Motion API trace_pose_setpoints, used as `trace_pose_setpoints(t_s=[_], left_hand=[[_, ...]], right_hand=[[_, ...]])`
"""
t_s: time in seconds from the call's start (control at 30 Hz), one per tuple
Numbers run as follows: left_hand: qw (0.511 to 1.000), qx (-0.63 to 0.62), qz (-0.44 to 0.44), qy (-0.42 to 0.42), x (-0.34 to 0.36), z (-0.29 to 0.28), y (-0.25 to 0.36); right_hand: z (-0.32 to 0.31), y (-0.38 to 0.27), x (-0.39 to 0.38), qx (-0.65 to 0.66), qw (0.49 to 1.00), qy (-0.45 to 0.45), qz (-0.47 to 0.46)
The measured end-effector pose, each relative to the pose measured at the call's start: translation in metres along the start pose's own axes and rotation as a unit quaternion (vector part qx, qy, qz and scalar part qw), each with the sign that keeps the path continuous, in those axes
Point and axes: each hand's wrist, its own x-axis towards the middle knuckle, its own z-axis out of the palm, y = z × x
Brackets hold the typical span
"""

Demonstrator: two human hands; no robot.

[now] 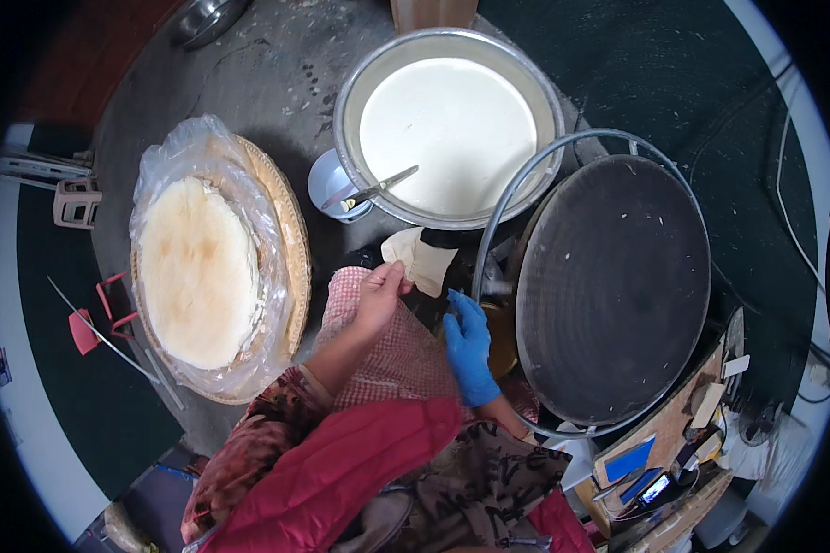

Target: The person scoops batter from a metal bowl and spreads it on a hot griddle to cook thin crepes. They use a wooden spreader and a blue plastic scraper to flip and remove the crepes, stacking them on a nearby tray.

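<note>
My bare left hand [385, 290] pinches a cream cloth-like piece [426, 264] above my checked apron [360, 364]. My right hand [468, 350], in a blue glove, has fingers apart beside the round dark griddle [613, 286] in its metal ring. Beyond my hands stands a large metal basin [549, 101] of white liquid [447, 120]. Beside it is a small white bucket [326, 168] with a knife-like tool [383, 187] across its top. At the left, a stack of pale flatbreads [194, 263] lies on plastic in a round woven tray [295, 230].
A steel bowl [203, 23] is at the top left. Red items [85, 332] and a pink stool [76, 205] are beyond the tray. At the lower right is a wooden board [696, 373] with a phone [655, 488] and small items. Cables [784, 184] run along the right.
</note>
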Motion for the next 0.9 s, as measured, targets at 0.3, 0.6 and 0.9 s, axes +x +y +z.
trace_pose_setpoints(t_s=[0.3,0.6,0.9], left_hand=[[0.918,0.342,0.197,-0.028,-0.030,-0.028,-0.020],[0.911,0.386,0.141,-0.031,-0.004,-0.120,-0.078],[0.860,0.463,0.205,0.070,-0.095,-0.232,-0.069]], right_hand=[[0.069,0.010,0.008,0.336,0.881,-0.009,0.334],[0.163,0.142,0.027,0.160,0.951,-0.092,0.249],[0.185,0.326,0.101,-0.070,0.992,0.059,0.088]])
